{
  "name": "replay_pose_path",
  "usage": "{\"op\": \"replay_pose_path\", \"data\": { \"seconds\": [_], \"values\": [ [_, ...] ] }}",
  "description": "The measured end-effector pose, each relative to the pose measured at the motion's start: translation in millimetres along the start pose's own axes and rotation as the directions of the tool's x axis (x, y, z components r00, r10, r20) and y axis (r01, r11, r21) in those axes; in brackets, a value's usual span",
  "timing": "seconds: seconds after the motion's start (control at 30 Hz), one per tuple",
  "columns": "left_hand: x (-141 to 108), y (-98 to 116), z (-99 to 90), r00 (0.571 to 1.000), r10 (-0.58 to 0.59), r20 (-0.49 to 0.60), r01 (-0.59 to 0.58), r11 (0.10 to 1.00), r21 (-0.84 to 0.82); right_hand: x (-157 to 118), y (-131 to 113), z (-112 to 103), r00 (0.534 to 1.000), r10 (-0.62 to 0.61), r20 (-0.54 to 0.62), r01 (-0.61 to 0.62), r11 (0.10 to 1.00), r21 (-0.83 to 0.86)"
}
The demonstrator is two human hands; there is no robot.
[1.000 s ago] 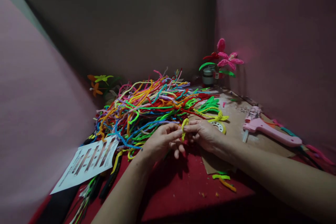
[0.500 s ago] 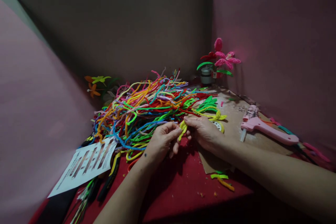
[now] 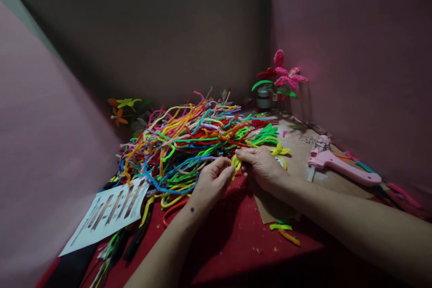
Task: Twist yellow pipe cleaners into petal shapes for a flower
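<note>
My left hand (image 3: 212, 181) and right hand (image 3: 265, 167) both pinch a yellow pipe-cleaner piece (image 3: 236, 164) between them, near side of the pipe-cleaner pile (image 3: 189, 137).

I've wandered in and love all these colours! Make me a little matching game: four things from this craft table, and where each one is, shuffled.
Things:
1. Glue gun
2. Yellow fuzzy piece
3. Printed sheet
4. Pink flower

Places:
A. At the fingertips of the left hand and the right hand
B. At the back, near a grey container
C. On the brown cardboard, at the right
D. Toward the left edge, beside the pile of fuzzy stems

Right pairs: 1-C, 2-A, 3-D, 4-B
</note>
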State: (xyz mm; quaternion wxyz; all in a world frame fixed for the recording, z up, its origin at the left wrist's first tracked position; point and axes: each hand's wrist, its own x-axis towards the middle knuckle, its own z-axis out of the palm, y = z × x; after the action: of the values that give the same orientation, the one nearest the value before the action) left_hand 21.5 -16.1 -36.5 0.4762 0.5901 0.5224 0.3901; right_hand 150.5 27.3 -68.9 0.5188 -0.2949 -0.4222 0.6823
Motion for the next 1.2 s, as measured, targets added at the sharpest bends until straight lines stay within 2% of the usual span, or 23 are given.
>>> {"op": "replay_pose_path", "data": {
  "seconds": [0.1,0.27,0.43,0.63,0.77,0.87,1.1,1.2],
  "values": [
    [0,-1,-1.4,0.999,0.028,-0.019,-0.027,0.999,0.035,0,1,0,0.999,0.047,0.017,-0.047,0.998,0.031],
    [0,0,-0.2,0.998,-0.052,-0.022,0.05,0.993,-0.108,-1,2,1,0.997,0.078,0.015,-0.078,0.996,0.036],
    [1,0,2.8,0.997,-0.052,-0.061,0.047,0.996,-0.079,1,2,0,0.995,0.096,0.002,-0.096,0.995,0.039],
    [2,-2,-9.2,0.997,-0.027,0.069,0.037,0.988,-0.152,2,-1,-3,0.99,0.094,0.105,-0.093,0.996,-0.018],
    [3,-2,-13.8,1.0,0.002,-0.008,-0.003,0.984,-0.177,0,0,-5,0.969,0.157,0.193,-0.137,0.984,-0.114],
    [4,-2,-13.3,1.0,-0.003,-0.004,0.002,0.984,-0.178,-2,1,-4,0.954,0.199,0.224,-0.146,0.962,-0.231],
    [3,-3,-11.3,0.999,0.041,-0.01,-0.042,0.988,-0.149,-9,-7,5,0.969,0.146,0.198,-0.127,0.986,-0.104],
    [1,-3,-8.0,0.998,0.063,-0.014,-0.064,0.987,-0.149,-8,-6,6,0.99,0.032,0.134,-0.023,0.998,-0.066]
  ]
}}
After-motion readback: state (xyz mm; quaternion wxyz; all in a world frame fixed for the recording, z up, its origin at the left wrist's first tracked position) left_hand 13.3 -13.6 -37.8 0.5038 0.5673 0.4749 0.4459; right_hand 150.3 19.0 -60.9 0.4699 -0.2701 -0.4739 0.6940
